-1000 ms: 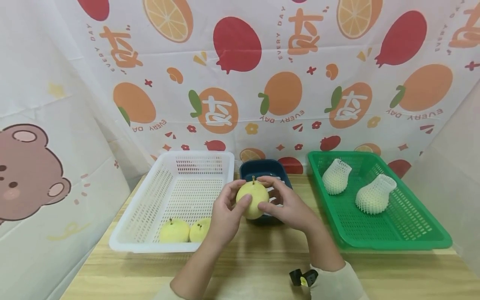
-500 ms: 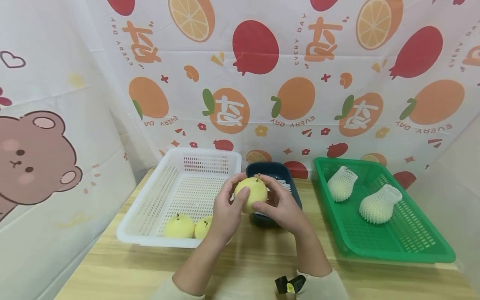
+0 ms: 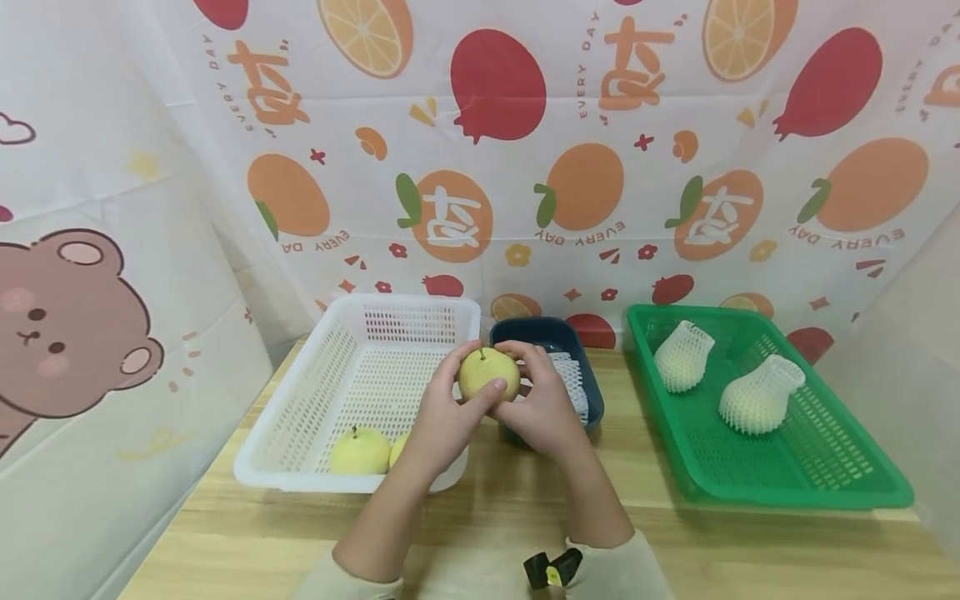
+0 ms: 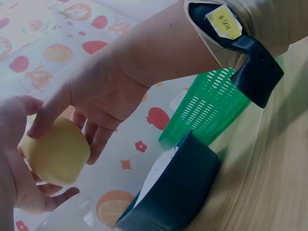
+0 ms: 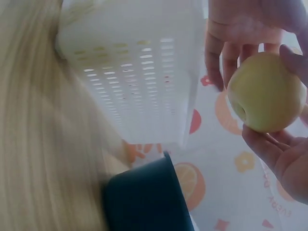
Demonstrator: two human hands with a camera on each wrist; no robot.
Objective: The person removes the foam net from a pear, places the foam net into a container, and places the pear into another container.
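Note:
Between both hands, a pale yellow pear (image 3: pixel 487 372) with its stem upward is held above the table. My left hand (image 3: pixel 442 408) grips its left side, thumb across the front. The right hand (image 3: pixel 546 407) grips the other side, its thumb near the left thumb. In the left wrist view the pear (image 4: pixel 57 151) sits between curled fingers; the right wrist view shows the round hollow at the base of the pear (image 5: pixel 267 91). Behind the hands stands a dark blue bin (image 3: pixel 592 392) holding white foam netting (image 3: pixel 572 379).
At left, a white basket (image 3: pixel 251 467) holds yellow pears (image 3: pixel 360 452) near its front side. A green basket (image 3: pixel 795 497) at right contains two pears in foam nets (image 3: pixel 759 398). Printed cloth (image 3: pixel 510 200) hangs behind the wooden table (image 3: pixel 480 533).
Over the last second both hands keep hold of the pear and turn it slightly. The right thumb has shifted closer to the left one. The head view has shifted a little.

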